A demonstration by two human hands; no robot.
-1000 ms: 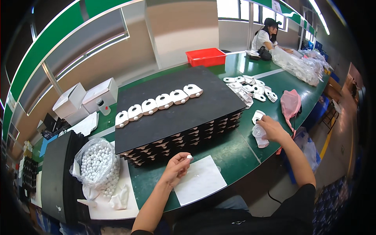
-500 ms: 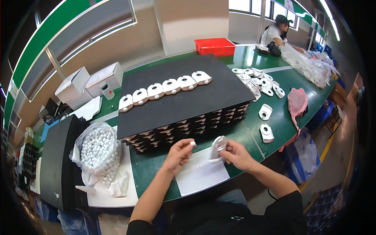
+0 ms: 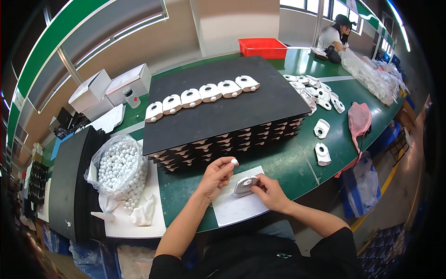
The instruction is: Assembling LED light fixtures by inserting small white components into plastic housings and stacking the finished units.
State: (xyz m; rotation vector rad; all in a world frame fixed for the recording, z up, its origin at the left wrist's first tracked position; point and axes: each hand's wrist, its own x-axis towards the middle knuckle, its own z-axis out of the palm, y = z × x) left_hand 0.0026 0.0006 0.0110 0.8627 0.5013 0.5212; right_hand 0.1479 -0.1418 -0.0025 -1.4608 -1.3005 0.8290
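Between left thumb and fingertips we pinch a small white ball (image 3: 235, 162) — our left hand (image 3: 217, 179) is closed to that narrow grip. Our right hand (image 3: 272, 192) holds a white housing (image 3: 243, 188) over the paper sheet (image 3: 239, 209). Six similar housings (image 3: 191, 102) lie in a row on the black board (image 3: 223, 119) — a clear bag (image 3: 111, 194) of white balls (image 3: 118, 165) sits at our left.

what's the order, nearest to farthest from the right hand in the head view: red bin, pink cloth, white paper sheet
From the right hand:
1. white paper sheet: close by, below and to the left
2. pink cloth: ahead and off to the right
3. red bin: far ahead, beyond the black stack
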